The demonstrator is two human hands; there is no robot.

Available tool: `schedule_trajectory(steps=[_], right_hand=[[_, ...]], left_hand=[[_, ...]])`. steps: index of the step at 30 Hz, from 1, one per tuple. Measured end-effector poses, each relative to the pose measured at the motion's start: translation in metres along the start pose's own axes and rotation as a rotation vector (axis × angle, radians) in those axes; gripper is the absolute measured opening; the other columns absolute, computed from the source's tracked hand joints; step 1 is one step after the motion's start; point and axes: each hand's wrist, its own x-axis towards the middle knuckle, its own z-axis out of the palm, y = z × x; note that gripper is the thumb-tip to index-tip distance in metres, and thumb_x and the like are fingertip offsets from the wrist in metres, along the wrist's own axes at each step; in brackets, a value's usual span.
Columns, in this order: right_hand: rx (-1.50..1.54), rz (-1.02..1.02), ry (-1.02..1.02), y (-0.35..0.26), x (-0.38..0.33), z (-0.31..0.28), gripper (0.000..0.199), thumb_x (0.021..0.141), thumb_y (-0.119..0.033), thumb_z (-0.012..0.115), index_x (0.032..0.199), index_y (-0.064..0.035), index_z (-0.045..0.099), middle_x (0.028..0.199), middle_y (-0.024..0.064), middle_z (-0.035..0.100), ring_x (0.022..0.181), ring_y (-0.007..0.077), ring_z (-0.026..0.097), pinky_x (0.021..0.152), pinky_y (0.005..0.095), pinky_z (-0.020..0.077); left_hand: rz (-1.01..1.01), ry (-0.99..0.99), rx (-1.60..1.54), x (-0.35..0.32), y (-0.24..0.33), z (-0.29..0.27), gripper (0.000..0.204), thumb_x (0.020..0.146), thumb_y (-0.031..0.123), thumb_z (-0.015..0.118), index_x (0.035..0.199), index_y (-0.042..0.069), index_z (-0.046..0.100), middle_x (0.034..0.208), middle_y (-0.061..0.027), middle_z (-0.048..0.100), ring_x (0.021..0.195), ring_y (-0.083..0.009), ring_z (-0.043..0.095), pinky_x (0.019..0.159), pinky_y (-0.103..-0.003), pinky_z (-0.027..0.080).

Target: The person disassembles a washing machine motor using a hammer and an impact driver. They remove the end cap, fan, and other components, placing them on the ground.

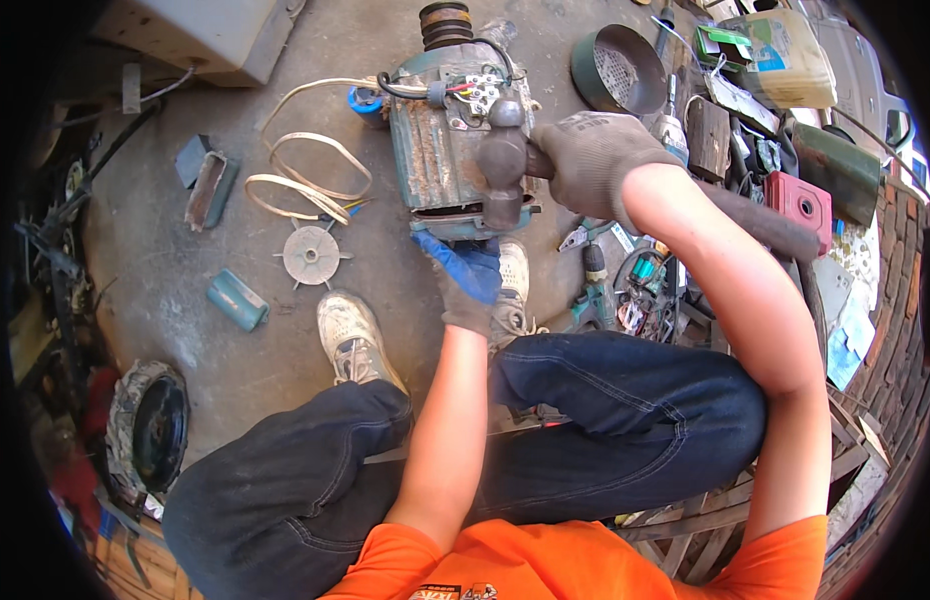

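A worn green electric motor [425, 155] lies on the floor before me, its grooved pulley [446, 25] at the far end. Its terminal block [478, 95] is uncovered, with wires showing. My right hand [600, 165], in a grey glove, is closed round the handle of a hammer [503, 165]. The hammer's head is over the right part of the motor's near end; whether it touches cannot be told. My left hand [463, 275], in a blue and grey glove, grips the motor's end cover [465, 222] from below. A dark gap shows between cover and body. Some left fingertips are hidden.
Left of the motor lie a pale cable [315, 140], a round fan [311, 256], a blue-green cover [238, 299] and an open box-like part [212, 190]. A round metal pan [617, 70] stands at far right. A power drill [593, 295] and loose tools lie nearer.
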Motion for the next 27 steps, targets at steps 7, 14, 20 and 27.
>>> schedule_trajectory(steps=[7,14,20,27], right_hand=[[0.098,0.102,0.076,0.021,-0.002,-0.003,0.033,0.085,-0.019,0.059,0.115,-0.0105,0.065,0.111,0.0177,0.070,0.110,0.0353,0.065,0.093,0.0451,0.0510],[0.115,0.163,0.056,0.034,-0.008,-0.011,0.041,0.081,-0.018,0.063,0.121,-0.0116,0.065,0.116,0.0172,0.070,0.111,0.0357,0.065,0.095,0.0452,0.0514],[0.083,0.162,0.050,0.038,-0.010,-0.007,0.043,0.079,-0.017,0.065,0.121,-0.0119,0.064,0.115,0.0170,0.070,0.111,0.0357,0.065,0.094,0.0455,0.0518],[0.117,0.153,0.242,0.039,-0.012,-0.024,0.029,0.085,-0.024,0.061,0.109,-0.0090,0.067,0.101,0.0218,0.070,0.099,0.0395,0.067,0.087,0.0479,0.0517]], left_hand=[[-0.013,0.006,0.033,0.007,0.012,-0.016,0.077,0.088,0.072,0.056,0.143,0.020,0.047,0.137,-0.0034,0.057,0.118,-0.0197,0.058,0.103,-0.039,0.050],[0.218,-0.041,0.396,0.000,-0.006,-0.007,0.072,0.086,0.073,0.059,0.136,0.021,0.051,0.127,-0.0010,0.059,0.104,-0.0192,0.058,0.084,-0.032,0.053],[-0.090,-0.005,0.090,0.005,0.016,-0.002,0.068,0.088,0.075,0.054,0.133,0.023,0.055,0.125,-0.0001,0.061,0.102,-0.0181,0.059,0.068,-0.029,0.054],[-0.062,-0.063,0.092,0.006,0.013,-0.011,0.068,0.088,0.075,0.053,0.132,0.024,0.056,0.126,0.0015,0.061,0.104,-0.0181,0.059,0.069,-0.030,0.054]])
